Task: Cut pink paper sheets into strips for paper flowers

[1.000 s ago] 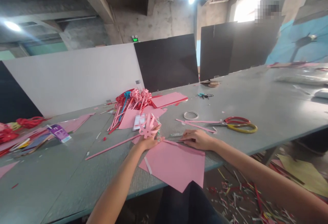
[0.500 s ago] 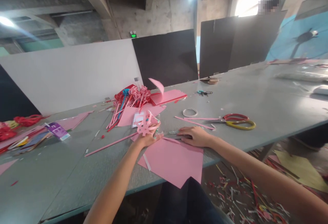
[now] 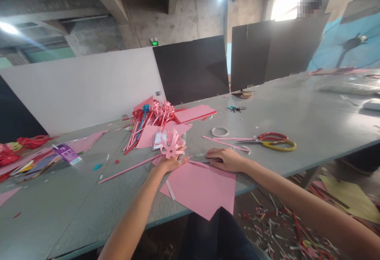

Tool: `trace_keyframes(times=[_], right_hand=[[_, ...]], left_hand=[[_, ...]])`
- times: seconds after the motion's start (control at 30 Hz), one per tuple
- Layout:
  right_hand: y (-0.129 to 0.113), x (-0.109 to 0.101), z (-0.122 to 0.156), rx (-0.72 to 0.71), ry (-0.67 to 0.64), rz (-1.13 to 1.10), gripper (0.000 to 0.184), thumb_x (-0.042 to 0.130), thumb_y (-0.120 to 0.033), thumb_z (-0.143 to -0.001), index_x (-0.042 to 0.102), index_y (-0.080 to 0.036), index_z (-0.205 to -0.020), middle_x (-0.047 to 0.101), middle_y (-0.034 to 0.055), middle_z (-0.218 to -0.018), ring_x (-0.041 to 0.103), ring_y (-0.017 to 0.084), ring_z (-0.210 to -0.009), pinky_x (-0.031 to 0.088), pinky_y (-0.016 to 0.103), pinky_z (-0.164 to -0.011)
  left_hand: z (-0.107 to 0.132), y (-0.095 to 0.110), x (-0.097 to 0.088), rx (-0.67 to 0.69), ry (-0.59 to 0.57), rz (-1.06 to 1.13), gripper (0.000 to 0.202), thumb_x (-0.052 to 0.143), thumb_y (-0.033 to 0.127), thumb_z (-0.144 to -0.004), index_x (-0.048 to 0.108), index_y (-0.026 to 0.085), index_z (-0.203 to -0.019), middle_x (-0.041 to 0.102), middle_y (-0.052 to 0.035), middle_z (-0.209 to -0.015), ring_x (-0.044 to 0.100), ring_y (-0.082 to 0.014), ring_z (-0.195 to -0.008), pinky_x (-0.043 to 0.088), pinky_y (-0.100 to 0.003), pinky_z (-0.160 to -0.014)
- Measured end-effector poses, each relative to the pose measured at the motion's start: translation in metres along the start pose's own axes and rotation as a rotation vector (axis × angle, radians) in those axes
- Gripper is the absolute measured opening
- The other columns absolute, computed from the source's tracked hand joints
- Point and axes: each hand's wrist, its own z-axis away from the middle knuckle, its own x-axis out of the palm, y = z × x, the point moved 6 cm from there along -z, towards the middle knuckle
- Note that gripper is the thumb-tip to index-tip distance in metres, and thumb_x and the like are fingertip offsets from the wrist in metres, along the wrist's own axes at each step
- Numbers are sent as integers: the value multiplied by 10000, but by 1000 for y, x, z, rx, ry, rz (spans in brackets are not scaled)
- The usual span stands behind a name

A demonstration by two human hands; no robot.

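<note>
My left hand (image 3: 170, 165) rests at the far edge of a pink paper sheet (image 3: 204, 188), closed around a pink paper flower (image 3: 171, 149) whose curled petals cover some fingers. A thin pink stem (image 3: 130, 169) runs left from the flower. My right hand (image 3: 227, 159) lies low on the table at the sheet's far right corner, fingers curled over a thin dark item that I cannot make out. Between the hands lies a narrow clear strip with green marks (image 3: 200, 155). A folded pink edge (image 3: 198, 164) runs along the sheet, and a white strip (image 3: 170, 190) lies on its left side.
Red-and-yellow-handled scissors (image 3: 277, 142), a white ring (image 3: 220, 131) and small blue-handled snips (image 3: 236, 108) lie to the right. Behind are bundled paper flowers (image 3: 154, 111) and stacked pink sheets (image 3: 196, 113). A purple packet (image 3: 67, 153) lies left. Upright boards (image 3: 192, 67) line the table's back.
The raised pink paper flap over the back stack has come down. A small blue disc now lies on the table at left. The flower has turned slightly; both hands stay nearly in place.
</note>
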Motion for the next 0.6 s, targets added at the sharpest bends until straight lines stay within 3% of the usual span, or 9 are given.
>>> trace_keyframes(times=[0.27,0.6], right_hand=[[0,0,0,9,-6,4,311,467,-301,-858,608,-238,-1129,580,46,-1201,577,200,-1027,460,330,-845],[1,1,0,0,-5,14,311,458,-297,-859,607,-235,-1125,578,43,-1199,576,197,-1020,457,321,-847]], left_hand=[[-3,-5,4,19,-10,-3,649,316,615,-823,334,261,-1366,279,2,-1458,247,-224,-1335,200,-347,-1082],[-7,-12,7,16,19,-24,640,354,624,-805,380,279,-1344,314,10,-1443,216,-253,-1345,203,-367,-1085]])
